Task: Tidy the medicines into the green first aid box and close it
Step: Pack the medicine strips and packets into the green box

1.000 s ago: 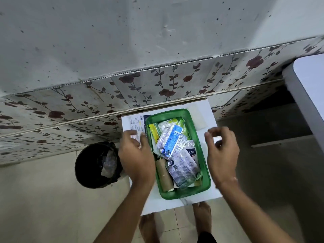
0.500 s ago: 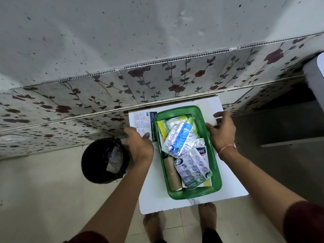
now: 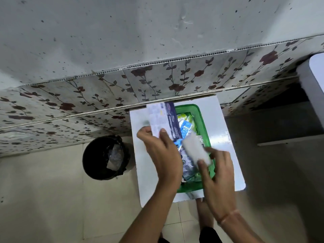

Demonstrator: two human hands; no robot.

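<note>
The green first aid box [image 3: 201, 118] stands open on a small white table [image 3: 226, 137], holding several blister strips and packets [image 3: 186, 126]. My left hand [image 3: 163, 153] grips a white and dark blue medicine carton [image 3: 163, 120], lifted and tilted over the box's left rim. My right hand [image 3: 217, 169] holds a blurred white packet [image 3: 196, 149] above the box's middle. Both hands hide much of what lies in the box. No lid is in sight.
A black waste bin [image 3: 105, 157] with a plastic liner stands on the floor left of the table. A floral-tiled wall [image 3: 175, 79] runs right behind the table. A white ledge [image 3: 315, 81] juts in at the right. My bare feet [image 3: 205, 213] show below the table's near edge.
My left hand has picked the carton up from the table left of the box and raised it. My right hand has left the box's right rim and now holds a white packet over the box.
</note>
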